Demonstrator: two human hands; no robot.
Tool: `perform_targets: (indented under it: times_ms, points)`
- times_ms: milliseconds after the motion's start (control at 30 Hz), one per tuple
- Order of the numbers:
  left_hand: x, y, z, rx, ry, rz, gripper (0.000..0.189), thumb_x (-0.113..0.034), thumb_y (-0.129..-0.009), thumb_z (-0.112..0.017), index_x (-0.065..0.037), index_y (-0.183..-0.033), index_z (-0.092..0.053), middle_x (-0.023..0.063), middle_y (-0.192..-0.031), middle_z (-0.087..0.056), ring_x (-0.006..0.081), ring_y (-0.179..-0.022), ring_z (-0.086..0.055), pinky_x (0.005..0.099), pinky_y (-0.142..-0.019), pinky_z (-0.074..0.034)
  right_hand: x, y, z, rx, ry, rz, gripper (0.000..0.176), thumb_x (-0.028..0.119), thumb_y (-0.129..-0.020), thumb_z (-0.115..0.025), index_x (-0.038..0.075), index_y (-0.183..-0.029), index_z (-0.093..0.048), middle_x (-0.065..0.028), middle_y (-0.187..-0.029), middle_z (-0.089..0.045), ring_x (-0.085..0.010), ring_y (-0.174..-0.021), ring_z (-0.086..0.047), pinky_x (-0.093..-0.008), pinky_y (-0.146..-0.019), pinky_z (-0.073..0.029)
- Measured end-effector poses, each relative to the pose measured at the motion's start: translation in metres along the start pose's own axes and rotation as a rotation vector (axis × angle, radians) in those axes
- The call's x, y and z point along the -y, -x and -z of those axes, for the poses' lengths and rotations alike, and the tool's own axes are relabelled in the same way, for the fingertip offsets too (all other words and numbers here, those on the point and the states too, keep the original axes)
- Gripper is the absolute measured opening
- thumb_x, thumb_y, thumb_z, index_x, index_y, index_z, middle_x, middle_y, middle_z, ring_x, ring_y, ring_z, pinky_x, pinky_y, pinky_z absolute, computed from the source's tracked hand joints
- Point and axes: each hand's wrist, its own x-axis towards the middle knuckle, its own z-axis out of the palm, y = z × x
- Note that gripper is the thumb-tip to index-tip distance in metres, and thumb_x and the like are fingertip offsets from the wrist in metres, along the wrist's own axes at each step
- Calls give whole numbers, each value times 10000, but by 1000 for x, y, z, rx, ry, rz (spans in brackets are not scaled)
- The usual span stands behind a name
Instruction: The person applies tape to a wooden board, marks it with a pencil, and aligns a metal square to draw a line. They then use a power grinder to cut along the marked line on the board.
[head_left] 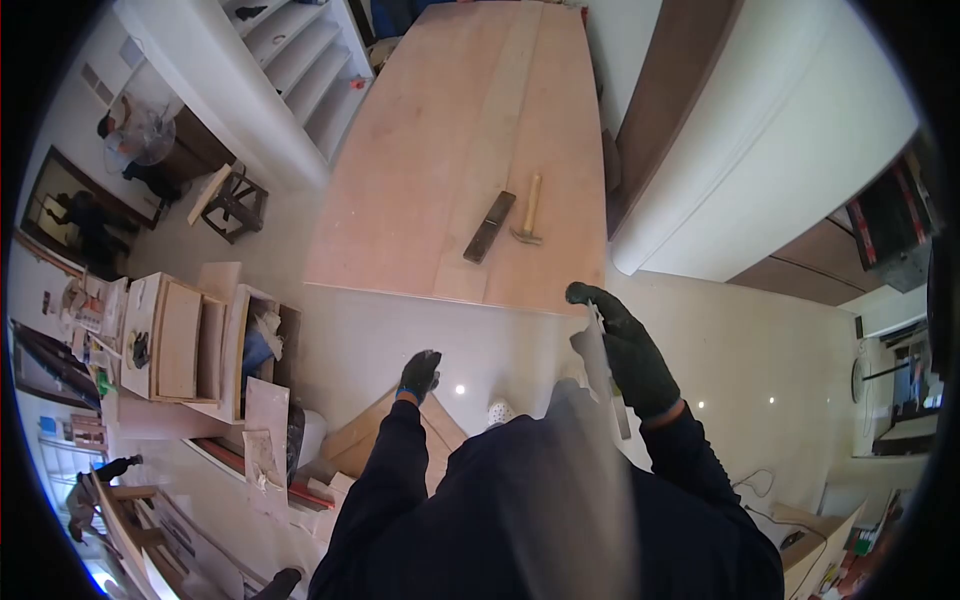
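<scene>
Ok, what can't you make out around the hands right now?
- Head view, right hand grips a thin pale piece: blurred, edge-on, its kind unclear.
- Head view, left hand: palm turned away, so any hold is hidden.
- Head view, what lies underfoot: covered by the dark torso.

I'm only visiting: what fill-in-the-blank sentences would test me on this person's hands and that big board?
1. The left hand and right hand both wear black ____.
2. The thin pale sheet is gripped by the ____ hand.
3. On the plywood board, beside the dark flat bar, lies a ____.
Missing words: gloves; right; hammer.
</scene>
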Motion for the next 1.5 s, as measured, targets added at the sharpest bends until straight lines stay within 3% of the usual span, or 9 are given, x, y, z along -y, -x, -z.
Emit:
perform_targets:
  times_ms: [167, 267, 300, 433, 567, 633, 833, 1067, 1500]
  points:
    - [44, -59, 33, -12, -367, -471, 208, -355, -966, -599, -147, -958, -608, -31, -697, -485, 106, -558, -503, 282, -531, -445, -110, -165, 106, -326, -27, -336, 376, 229, -875, -681, 87, -1210, -586, -14, -727, -539, -124, -492, -499, -294, -442, -432]
    - [63, -1, 33, -32, -650, -31, 218, -312, -937, -618, -119, -1036, -636, 85, -767, -606, 207, -603, -588, 351, -606, -513, -281, -275, 241, -321, -127, -408, 241, 286, -854, -724, 152, -898, -529, -6, -634, -479, -174, -435, -470, -397, -433, -424]
    - [113, 24, 36, -229, -1330, -655, 316, -251, -889, -636, -105, -1169, -647, 166, -967, -687, 318, -831, -674, 431, -791, -545, -370, -303, 323, -19, -283, -542, 270, 325, -849, -712, 115, -949, -575, -59, -717, -604, -231, -573, -587, -435, -554, -496]
    - [66, 157, -8, -167, -640, 526, 366, -213, -822, -700, -69, -1157, -658, 193, -1042, -699, 369, -985, -671, 492, -836, -528, -476, -390, 392, -404, -583, -663, 280, 327, -875, -605, 121, -1064, -625, -132, -980, -693, -353, -884, -632, -474, -781, -531]
    - [68, 250, -56, -438, -745, 291, 332, -409, -960, -587, -90, -897, -658, 84, -584, -522, 172, -462, -517, 358, -436, -394, -489, -479, 404, -701, -301, -884, 368, 397, -922, -468, 115, -1102, -622, -122, -1056, -700, -352, -909, -645, -534, -780, -519]
    - [2, 262, -80, -542, 72, 963, 249, -308, -911, -651, -93, -1035, -663, 114, -724, -622, 232, -630, -632, 387, -551, -494, -516, -503, 420, -422, -4, -843, 376, 389, -971, -392, 140, -1149, -611, -118, -1164, -681, -314, -1088, -605, -502, -943, -463]
    - [24, 279, -130, -262, -943, 212, 446, -159, -817, -690, -94, -1251, -615, 174, -1154, -656, 362, -1045, -643, 443, -879, -540, -502, -508, 387, -361, 329, -934, 331, 359, -963, -397, 159, -1118, -610, -107, -1126, -680, -298, -1064, -609, -494, -922, -460]
    - [-111, 241, -164, -655, 206, 951, 492, -455, -967, -570, -81, -1285, -607, 137, -1154, -676, 272, -1037, -659, 378, -911, -526, -510, -502, 352, -94, 573, -966, 282, 323, -954, -403, 180, -1081, -609, -94, -1082, -680, -281, -1037, -614, -486, -896, -458]
    - [181, 424, -309, -545, -734, 466, 456, -109, -843, -657, -108, -1293, -580, 161, -1278, -624, 346, -1174, -599, 432, -985, -504, -479, -396, 214, 567, 816, -856, 213, 257, -936, -413, 219, -1013, -608, -70, -999, -679, -248, -986, -623, -469, -850, -453]
